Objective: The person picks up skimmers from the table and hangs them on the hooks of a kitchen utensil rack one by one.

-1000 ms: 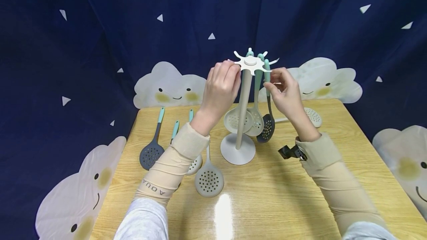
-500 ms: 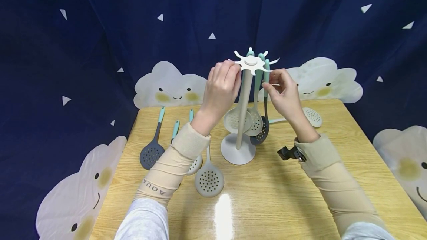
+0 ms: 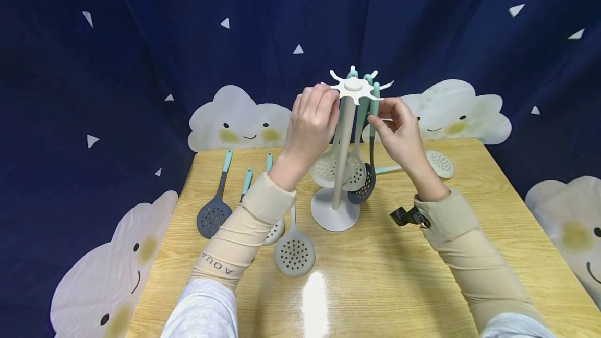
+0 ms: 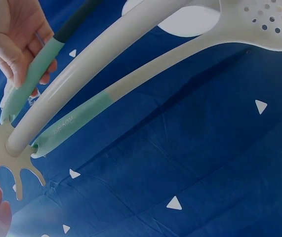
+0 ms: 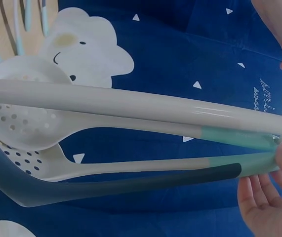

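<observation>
A white utensil rack (image 3: pixel 345 145) stands upright on a round base, with a hooked top (image 3: pixel 353 85). My left hand (image 3: pixel 312 119) grips one of the hooks on its near left side. On the right, my right hand (image 3: pixel 399 129) pinches the mint handle of a dark grey skimmer (image 3: pixel 362 188) between thumb and fingers. The skimmer's upper end is right at a hook, and its perforated head hangs low beside the pole. Two pale perforated utensils hang from the rack too: a rounder skimmer (image 5: pixel 27 108) and a slotted spoon (image 5: pixel 47 163) behind it.
On the wooden table (image 3: pixel 375 286) lie a dark slotted turner (image 3: pixel 213 218), a pale slotted turner (image 3: pixel 295 254) and other mint-handled utensils, partly hidden under the left arm. Another pale skimmer (image 3: pixel 440 165) lies behind the right forearm. A blue curtain (image 3: pixel 141 40) backs the table.
The dark skimmer's head has swung left toward the pole while my right hand has shifted slightly left. The pale hanging utensils have swayed a little left. My left hand stays on the hook.
</observation>
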Action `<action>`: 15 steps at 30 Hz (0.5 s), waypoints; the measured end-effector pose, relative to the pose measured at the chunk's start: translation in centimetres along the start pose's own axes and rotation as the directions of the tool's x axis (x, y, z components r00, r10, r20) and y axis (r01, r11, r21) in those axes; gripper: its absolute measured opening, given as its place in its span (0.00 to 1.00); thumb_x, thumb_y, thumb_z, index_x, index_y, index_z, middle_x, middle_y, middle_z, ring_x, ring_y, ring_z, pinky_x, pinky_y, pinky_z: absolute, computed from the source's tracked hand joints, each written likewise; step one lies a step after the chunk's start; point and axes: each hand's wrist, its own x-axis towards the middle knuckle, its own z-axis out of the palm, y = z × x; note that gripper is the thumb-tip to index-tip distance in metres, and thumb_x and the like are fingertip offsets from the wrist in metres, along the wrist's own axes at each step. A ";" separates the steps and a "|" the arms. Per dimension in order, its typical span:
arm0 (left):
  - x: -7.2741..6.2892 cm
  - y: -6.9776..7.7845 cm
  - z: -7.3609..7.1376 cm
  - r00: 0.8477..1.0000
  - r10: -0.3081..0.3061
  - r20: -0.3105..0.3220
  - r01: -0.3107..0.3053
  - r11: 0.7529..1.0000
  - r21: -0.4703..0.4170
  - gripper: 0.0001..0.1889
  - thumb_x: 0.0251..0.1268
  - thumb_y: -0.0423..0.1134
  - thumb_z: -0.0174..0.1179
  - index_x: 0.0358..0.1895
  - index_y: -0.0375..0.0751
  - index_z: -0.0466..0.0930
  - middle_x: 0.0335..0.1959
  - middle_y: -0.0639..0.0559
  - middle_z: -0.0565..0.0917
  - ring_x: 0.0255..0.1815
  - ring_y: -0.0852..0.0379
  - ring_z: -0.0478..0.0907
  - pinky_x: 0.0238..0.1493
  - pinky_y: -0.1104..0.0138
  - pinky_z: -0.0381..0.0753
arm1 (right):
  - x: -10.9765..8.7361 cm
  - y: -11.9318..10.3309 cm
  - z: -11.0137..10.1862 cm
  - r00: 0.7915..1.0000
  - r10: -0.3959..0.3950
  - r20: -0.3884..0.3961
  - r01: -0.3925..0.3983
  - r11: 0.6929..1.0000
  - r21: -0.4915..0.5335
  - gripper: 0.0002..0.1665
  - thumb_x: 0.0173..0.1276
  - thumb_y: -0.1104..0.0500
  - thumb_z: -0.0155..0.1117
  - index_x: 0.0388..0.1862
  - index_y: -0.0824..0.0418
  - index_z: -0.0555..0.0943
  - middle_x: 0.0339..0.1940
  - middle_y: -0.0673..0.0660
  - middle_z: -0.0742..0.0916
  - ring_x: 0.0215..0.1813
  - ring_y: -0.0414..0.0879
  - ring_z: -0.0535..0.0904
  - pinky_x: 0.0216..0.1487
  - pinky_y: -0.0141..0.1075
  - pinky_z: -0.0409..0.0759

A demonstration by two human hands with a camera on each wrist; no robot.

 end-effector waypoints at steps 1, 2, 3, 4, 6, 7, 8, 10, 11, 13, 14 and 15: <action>0.0 0.0 0.0 1.000 0.000 -0.001 0.000 1.000 0.000 0.06 0.64 0.30 0.48 0.33 0.32 0.75 0.34 0.43 0.77 0.35 0.48 0.72 0.36 0.63 0.71 | 0.0 0.0 0.0 1.000 0.000 0.000 0.000 1.000 0.002 0.17 0.62 0.68 0.58 0.49 0.74 0.70 0.37 0.45 0.77 0.39 0.35 0.75 0.38 0.23 0.72; 0.0 0.0 0.0 1.000 0.000 -0.002 0.000 1.000 0.000 0.06 0.64 0.30 0.48 0.33 0.32 0.75 0.34 0.43 0.77 0.35 0.48 0.72 0.36 0.63 0.71 | 0.0 0.0 0.0 1.000 0.001 0.000 -0.001 1.000 0.001 0.17 0.62 0.68 0.58 0.49 0.74 0.70 0.37 0.45 0.77 0.39 0.35 0.75 0.38 0.23 0.72; 0.0 0.0 0.0 1.000 0.000 -0.002 0.000 1.000 -0.001 0.06 0.64 0.30 0.48 0.33 0.32 0.75 0.34 0.43 0.77 0.35 0.48 0.72 0.36 0.63 0.71 | 0.0 0.0 0.0 1.000 0.002 0.001 -0.002 1.000 -0.001 0.18 0.62 0.68 0.59 0.49 0.74 0.70 0.38 0.45 0.77 0.40 0.35 0.75 0.38 0.23 0.72; 0.0 0.0 0.0 1.000 0.000 -0.002 0.000 1.000 -0.002 0.06 0.64 0.29 0.48 0.33 0.32 0.75 0.34 0.43 0.77 0.35 0.48 0.72 0.36 0.63 0.71 | 0.0 0.0 -0.1 1.000 0.002 0.002 -0.002 1.000 0.000 0.18 0.62 0.69 0.58 0.50 0.74 0.70 0.38 0.45 0.77 0.40 0.35 0.75 0.38 0.23 0.72; 0.0 0.0 0.0 1.000 0.000 -0.001 0.000 1.000 -0.004 0.06 0.64 0.29 0.48 0.33 0.31 0.75 0.34 0.43 0.77 0.35 0.48 0.72 0.36 0.63 0.71 | 0.0 0.1 -0.1 1.000 0.002 0.007 -0.002 1.000 0.003 0.18 0.62 0.69 0.58 0.50 0.74 0.70 0.38 0.46 0.77 0.40 0.35 0.75 0.38 0.23 0.72; 0.0 0.0 0.0 1.000 0.000 -0.001 0.000 1.000 -0.005 0.06 0.64 0.29 0.48 0.33 0.31 0.75 0.34 0.43 0.77 0.35 0.48 0.72 0.36 0.63 0.71 | 0.0 0.1 -0.1 1.000 0.000 0.010 0.000 1.000 0.005 0.17 0.62 0.68 0.58 0.50 0.74 0.71 0.37 0.46 0.77 0.40 0.35 0.75 0.39 0.23 0.72; 0.0 0.0 0.0 1.000 0.000 0.000 0.000 1.000 -0.005 0.06 0.64 0.29 0.48 0.33 0.31 0.75 0.34 0.43 0.77 0.35 0.48 0.72 0.36 0.63 0.71 | 0.1 0.2 -0.2 1.000 -0.003 0.015 0.003 1.000 0.010 0.17 0.62 0.68 0.58 0.50 0.74 0.71 0.37 0.45 0.77 0.40 0.35 0.75 0.39 0.23 0.72; 0.0 0.0 0.0 1.000 -0.001 0.000 0.001 1.000 -0.006 0.06 0.64 0.29 0.48 0.33 0.31 0.75 0.34 0.43 0.77 0.35 0.48 0.72 0.36 0.63 0.71 | 0.1 0.5 -0.3 0.999 -0.019 0.026 0.019 1.000 0.025 0.17 0.63 0.69 0.58 0.50 0.75 0.71 0.38 0.45 0.77 0.39 0.35 0.75 0.40 0.24 0.72; 0.0 0.0 0.0 1.000 -0.002 0.000 0.002 1.000 -0.007 0.06 0.64 0.29 0.48 0.33 0.31 0.75 0.34 0.43 0.77 0.35 0.48 0.72 0.36 0.63 0.71 | 0.1 0.7 -0.3 0.999 -0.032 0.031 0.031 0.999 0.040 0.17 0.62 0.70 0.57 0.50 0.75 0.70 0.38 0.44 0.77 0.40 0.35 0.75 0.40 0.24 0.73; 0.0 0.0 0.0 1.000 -0.001 -0.001 0.001 1.000 -0.008 0.06 0.64 0.29 0.48 0.33 0.31 0.75 0.34 0.43 0.77 0.35 0.48 0.72 0.36 0.63 0.71 | 0.1 0.9 -0.4 0.997 -0.072 0.035 0.069 0.995 0.078 0.17 0.63 0.71 0.55 0.51 0.77 0.70 0.38 0.43 0.77 0.40 0.35 0.75 0.42 0.25 0.72; 0.0 0.0 0.0 1.000 -0.002 0.000 0.002 1.000 -0.009 0.06 0.64 0.29 0.48 0.33 0.31 0.75 0.34 0.43 0.77 0.35 0.48 0.72 0.36 0.63 0.71 | 0.1 1.0 -0.5 0.995 -0.095 0.033 0.092 0.991 0.096 0.17 0.63 0.72 0.55 0.51 0.79 0.69 0.39 0.43 0.78 0.41 0.36 0.75 0.43 0.25 0.72; 0.0 0.0 0.0 1.000 -0.001 0.000 0.001 1.000 -0.009 0.06 0.64 0.29 0.48 0.33 0.31 0.75 0.34 0.43 0.77 0.35 0.48 0.72 0.36 0.63 0.71 | 0.0 1.1 -0.5 0.992 -0.122 0.030 0.118 0.987 0.105 0.17 0.64 0.71 0.54 0.50 0.80 0.69 0.39 0.42 0.78 0.41 0.36 0.75 0.44 0.26 0.71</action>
